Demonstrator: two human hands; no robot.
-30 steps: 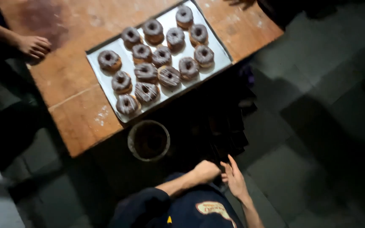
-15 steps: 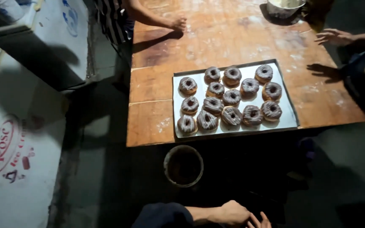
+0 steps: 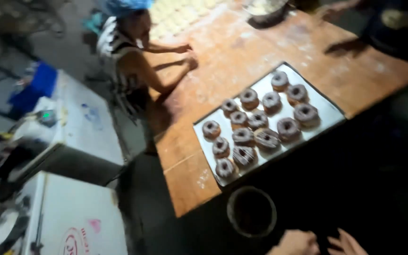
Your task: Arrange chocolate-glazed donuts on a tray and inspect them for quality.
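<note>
Left hand [image 3: 296, 243]: bottom edge of view, knuckles up, partly cut off; whether it is closed or gripping anything cannot be told. Nearest thing: round dark bucket [image 3: 251, 211], just to its upper left, standing on the floor below the table edge.

Right hand [image 3: 348, 243]: bottom edge, just beside the left hand, fingers spread loosely, nothing seen in it.

Wooden table [image 3: 227, 56]: floury brown boards, running diagonally from the top of view.

Baking tray [image 3: 324, 106]: pale rectangular sheet at the near table edge, well apart from both hands. Holds glazed doughnuts [image 3: 267, 139], dark topping with light stripes, in three rough rows.

Metal bowl [image 3: 264, 10]: far end of the table, blurred.

Co-worker in a striped top [image 3: 119, 52]: left of the table, both hands on the boards.

Another person's hand [image 3: 334, 10]: top right, over the far table end.

White chest freezers [image 3: 83, 125]: left side, one behind the other; the nearer lid bears a round red printed mark and a small pink patch, the farther some faint blue smudges. Blue object [image 3: 36, 85]: beyond them.
</note>
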